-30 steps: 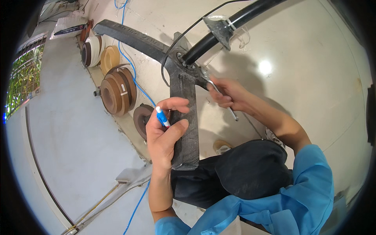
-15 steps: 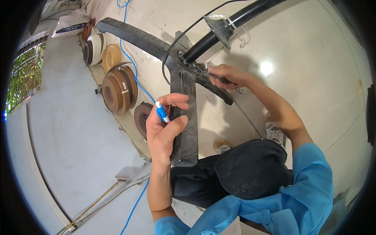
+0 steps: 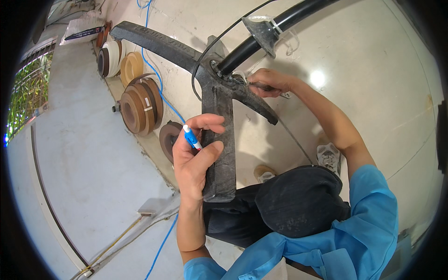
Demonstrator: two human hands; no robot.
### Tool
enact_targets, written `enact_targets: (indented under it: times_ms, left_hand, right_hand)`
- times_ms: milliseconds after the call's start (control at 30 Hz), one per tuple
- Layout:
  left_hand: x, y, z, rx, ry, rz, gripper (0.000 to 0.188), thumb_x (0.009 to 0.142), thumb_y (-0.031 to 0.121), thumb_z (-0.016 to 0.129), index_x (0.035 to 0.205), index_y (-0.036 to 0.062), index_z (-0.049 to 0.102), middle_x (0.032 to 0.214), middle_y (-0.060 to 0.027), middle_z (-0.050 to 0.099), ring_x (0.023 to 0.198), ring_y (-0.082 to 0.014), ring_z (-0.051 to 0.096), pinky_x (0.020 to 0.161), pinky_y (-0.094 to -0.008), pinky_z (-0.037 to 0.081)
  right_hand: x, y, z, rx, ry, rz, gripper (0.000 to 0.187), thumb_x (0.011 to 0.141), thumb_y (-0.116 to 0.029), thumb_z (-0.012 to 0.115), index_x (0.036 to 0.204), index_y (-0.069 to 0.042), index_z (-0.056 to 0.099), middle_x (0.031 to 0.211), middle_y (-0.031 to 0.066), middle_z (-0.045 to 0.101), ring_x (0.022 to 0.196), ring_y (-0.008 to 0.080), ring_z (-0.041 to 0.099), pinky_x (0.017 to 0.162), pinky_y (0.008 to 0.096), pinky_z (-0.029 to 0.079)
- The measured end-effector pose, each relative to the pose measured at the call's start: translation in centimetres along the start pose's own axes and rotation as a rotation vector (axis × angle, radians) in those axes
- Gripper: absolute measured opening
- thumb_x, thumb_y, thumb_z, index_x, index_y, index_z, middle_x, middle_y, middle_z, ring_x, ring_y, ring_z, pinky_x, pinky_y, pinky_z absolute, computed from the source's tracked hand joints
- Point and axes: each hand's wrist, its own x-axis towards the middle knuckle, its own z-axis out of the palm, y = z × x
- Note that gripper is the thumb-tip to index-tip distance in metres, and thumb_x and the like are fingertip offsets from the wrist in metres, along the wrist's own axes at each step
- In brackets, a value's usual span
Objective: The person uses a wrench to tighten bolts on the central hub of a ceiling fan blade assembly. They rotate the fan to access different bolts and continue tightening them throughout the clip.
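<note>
A dark, scuffed fan base [image 3: 219, 163] with several splayed legs lies tipped, with a black pole [image 3: 249, 49] bolted at its hub. A blue and white pen [image 3: 191, 137] sits in my left hand [image 3: 191, 161], whose fingers curl in front of the near leg; whether they touch the leg I cannot tell. Beside the hub, my right hand [image 3: 270, 83] is closed around a metal wrench [image 3: 284, 95], its end jutting out past the fingers. The wrench's other end is hidden at the bolts. A grey cone-shaped collar [image 3: 261, 36] surrounds the pole.
Rolls of brown edge banding [image 3: 135, 109], a cream roll [image 3: 132, 66] and a white roll [image 3: 114, 56] stand along the wall at left. A blue cord [image 3: 161, 91] runs past them. A black cable [image 3: 219, 37] loops over the base. My shoe [image 3: 328, 156] is on the floor.
My right hand has moved slightly up and left, and the wrench's exposed end has swung upward. The left hand with the pen has barely shifted.
</note>
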Motion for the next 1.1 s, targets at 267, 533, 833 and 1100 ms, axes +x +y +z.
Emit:
enact_targets:
  times_ms: [267, 533, 833, 1100]
  left_hand:
    - [0.1, 0.1, 0.0, 0.03, -0.003, 0.005, 0.042, 0.076, 0.003, 0.066, 0.118, -0.0004, 0.067, 0.107, -0.0081, 0.065, 0.109, -0.0173, 0.055, 0.101, -0.0303, 0.037]
    - [0.2, -0.1, 0.0, 0.049, -0.016, 0.042, 0.042, 0.076, 0.001, 0.064, 0.118, 0.0003, 0.067, 0.107, -0.0078, 0.064, 0.108, -0.0164, 0.055, 0.098, -0.0285, 0.037]
    - [0.3, 0.0, 0.0, 0.039, -0.015, 0.056, 0.042, 0.078, 0.0, 0.064, 0.12, -0.001, 0.066, 0.108, -0.0078, 0.064, 0.106, -0.0143, 0.054, 0.091, -0.0253, 0.039]
    - [0.1, 0.0, -0.1, 0.029, -0.012, 0.03, 0.042, 0.079, 0.0, 0.064, 0.12, -0.0002, 0.067, 0.108, -0.0072, 0.064, 0.104, -0.0127, 0.054, 0.088, -0.0239, 0.041]
  right_hand:
    - [0.7, -1.4, -1.0, -0.075, -0.076, 0.006, 0.049, 0.1, -0.041, 0.047, 0.066, -0.007, 0.056, 0.047, 0.0005, 0.044, 0.034, 0.0071, 0.033, 0.031, 0.025, 0.022]
    - [0.3, -0.5, 0.0, 0.065, -0.085, 0.014, 0.041, 0.101, -0.037, 0.049, 0.07, -0.01, 0.056, 0.047, -0.0029, 0.041, 0.034, 0.0057, 0.03, 0.032, 0.0246, 0.02]
    - [-2.9, 0.1, 9.7, 0.942, 0.066, 0.023, 0.048, 0.109, -0.05, 0.042, 0.084, -0.011, 0.054, 0.053, -0.0043, 0.037, 0.037, 0.0061, 0.025, 0.033, 0.0241, 0.022]
    - [-3.6, 2.6, 5.8, -0.012, 0.444, -0.103, 0.053, 0.105, -0.053, 0.05, 0.085, -0.006, 0.061, 0.063, 0.003, 0.056, 0.046, 0.0097, 0.047, 0.039, 0.0283, 0.033]
